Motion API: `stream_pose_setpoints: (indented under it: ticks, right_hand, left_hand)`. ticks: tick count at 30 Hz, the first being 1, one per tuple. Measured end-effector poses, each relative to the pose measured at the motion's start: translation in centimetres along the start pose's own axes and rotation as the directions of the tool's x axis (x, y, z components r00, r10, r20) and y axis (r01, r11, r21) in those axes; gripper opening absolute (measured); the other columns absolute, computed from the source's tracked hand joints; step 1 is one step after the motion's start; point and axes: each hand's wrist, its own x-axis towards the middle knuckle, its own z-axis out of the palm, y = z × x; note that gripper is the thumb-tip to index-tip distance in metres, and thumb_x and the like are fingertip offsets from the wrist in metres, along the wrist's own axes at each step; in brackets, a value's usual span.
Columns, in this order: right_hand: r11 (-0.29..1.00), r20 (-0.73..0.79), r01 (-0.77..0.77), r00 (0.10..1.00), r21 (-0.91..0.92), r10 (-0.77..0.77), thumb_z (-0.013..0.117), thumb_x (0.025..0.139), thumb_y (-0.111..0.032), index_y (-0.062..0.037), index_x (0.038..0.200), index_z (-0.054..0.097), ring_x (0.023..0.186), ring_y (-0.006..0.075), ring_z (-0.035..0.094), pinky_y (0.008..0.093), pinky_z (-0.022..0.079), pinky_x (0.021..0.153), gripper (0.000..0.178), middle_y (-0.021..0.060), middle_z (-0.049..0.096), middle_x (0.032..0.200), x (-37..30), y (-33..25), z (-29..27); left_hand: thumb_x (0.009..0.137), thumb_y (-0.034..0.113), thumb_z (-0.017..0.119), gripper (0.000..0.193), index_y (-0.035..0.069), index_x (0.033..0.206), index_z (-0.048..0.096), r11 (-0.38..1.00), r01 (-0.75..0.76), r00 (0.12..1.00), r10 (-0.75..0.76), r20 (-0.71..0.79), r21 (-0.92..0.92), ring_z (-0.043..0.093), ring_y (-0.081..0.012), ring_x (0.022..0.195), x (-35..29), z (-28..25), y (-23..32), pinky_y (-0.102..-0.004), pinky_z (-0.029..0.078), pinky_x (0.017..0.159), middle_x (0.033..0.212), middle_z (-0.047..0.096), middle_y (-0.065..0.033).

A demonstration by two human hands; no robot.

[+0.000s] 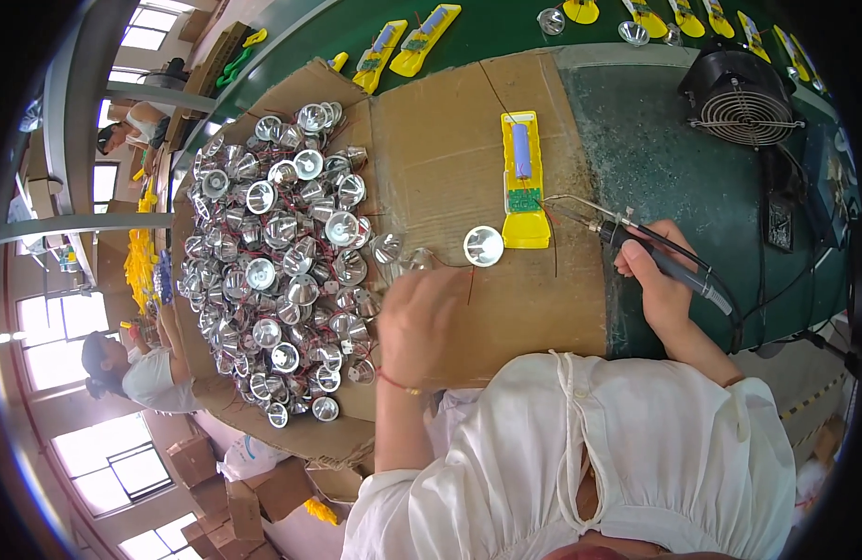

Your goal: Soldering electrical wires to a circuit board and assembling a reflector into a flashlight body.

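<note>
On the cardboard sheet (449, 159), your right hand (659, 280) has its grip closed on a soldering iron (636, 245) near the yellow case (524, 177). Your left hand (421, 322) lies beside a shiny reflector (483, 245); you can't tell its grip.

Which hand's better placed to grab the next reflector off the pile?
Left, probably. The left hand is free on the cardboard, right beside the reflector pile. The right hand holds the soldering iron, farther away.

White gathered top with a drawstring tie at the neck, pretty loose fit. Forearms are bare. Thin red string bracelet (398, 381) on the left wrist.
</note>
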Motion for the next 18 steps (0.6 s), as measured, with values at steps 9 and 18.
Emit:
stream_pose_setpoints:
  ticks: [9,18]
  right_hand:
    - [0.999,0.022,0.047,0.999,-0.023,-0.046,0.063,0.08,-0.009,0.0001,0.086,0.053,0.064,0.0093,0.058,0.0223,0.049,0.058,0.015,0.0074,0.06,0.073,-0.3,-0.5,-0.3]
    - [0.991,0.054,0.11,0.993,-0.078,-0.106,0.065,0.078,-0.01,-0.0005,0.084,0.054,0.062,0.007,0.056,0.0205,0.045,0.055,0.016,0.005,0.061,0.069,0.1,0.3,0.3]
  left_hand:
    - [0.071,0.0,0.066,0.01,0.0,0.08,0.061,0.944,-0.027,0.982,-0.036,-0.187,-0.329,0.057,-0.0218,0.084,4.1,3.0,0.9,-0.0316,0.047,0.072,0.085,0.064,-0.0087]
    - [0.081,0.011,0.063,0.013,-0.001,0.077,0.064,0.7,0.517,0.856,-0.431,0.286,-0.492,0.053,-0.007,0.055,5.3,4.6,2.2,-0.0231,0.04,0.049,0.07,0.061,-0.0055]
